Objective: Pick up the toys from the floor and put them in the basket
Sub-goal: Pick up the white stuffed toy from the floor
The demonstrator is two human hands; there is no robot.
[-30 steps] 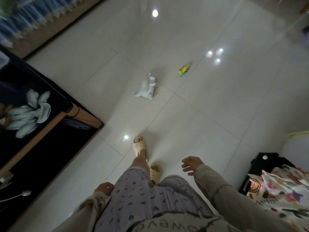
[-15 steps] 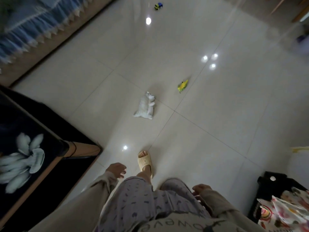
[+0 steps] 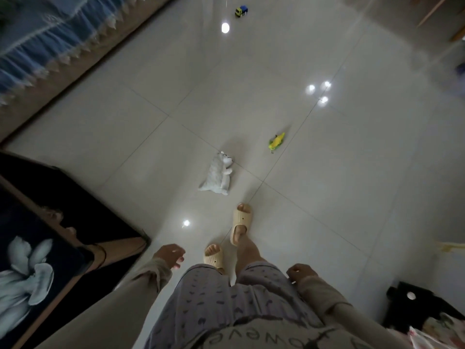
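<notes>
A white plush animal (image 3: 218,175) lies on the pale tiled floor just ahead of my feet. A small yellow-green toy (image 3: 276,141) rests a little further off to the right. At the far top stands a yellow and blue toy truck (image 3: 241,11). My left hand (image 3: 169,255) hangs at my side with fingers apart and nothing in it. My right hand (image 3: 300,272) hangs by my hip, fingers curled, holding nothing. No basket is in view.
A dark glass-topped table with a white flower print (image 3: 37,260) stands close on the left. A sofa with a blue fringed cover (image 3: 50,46) runs along the upper left. A black object (image 3: 412,306) and patterned fabric (image 3: 432,333) sit at the lower right.
I have walked forward: the plush and the yellow-green toy are nearer, and the toy truck has come into view. My arms have swung, left hand forward, right hand back.
</notes>
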